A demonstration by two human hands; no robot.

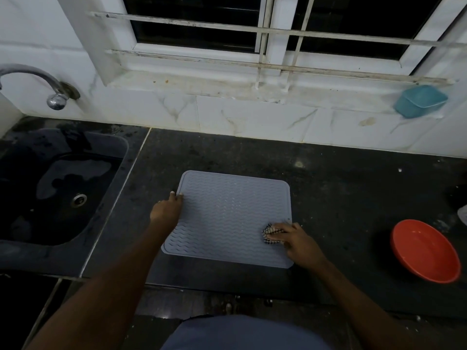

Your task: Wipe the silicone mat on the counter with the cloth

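Clock: I take the middle of the mat as the dial, with 12 toward the tiled wall (252, 117).
Mat: the grey silicone mat (232, 215) lies flat on the dark counter (341, 178), straight in front of the person. Its wavy ribbed face is up and all 4 rounded corners are down on the stone.
Left hand: the left hand (166, 209) sits at about 9 to 10 o'clock, fingers stretched forward and pressed on the mat's left rim, tips right at the edge. It holds nothing.
Right hand: the right hand (295, 241) is at about 4 o'clock, over the mat's right edge, fingers curled round the cloth.
Cloth: the cloth (269, 232), a small dark-and-light checked wad, pokes out from under those fingers on their 9 o'clock side and touches the mat. Most of it is hidden by the hand.
Sink: a dark sink (121, 147) is sunk into the counter out at 9 o'clock, well apart from the mat. There are wet patches on its floor and a metal drain (78, 199) at the bottom.
Tap: a curved metal tap (38, 79) comes out of the wall at 10 o'clock, above the sink.
Bowl: a red bowl (424, 251) stands on the counter at 3 to 4 o'clock, well apart from the right hand. Whether anything is in it I cannot tell.
Ledge: a blue-green tub (420, 101) rests on the window ledge (202, 84) at about 1 to 2 o'clock.
Window: the window (202, 26) fills the wall at 12 o'clock, white bars (278, 32) across it, dark behind the glass.
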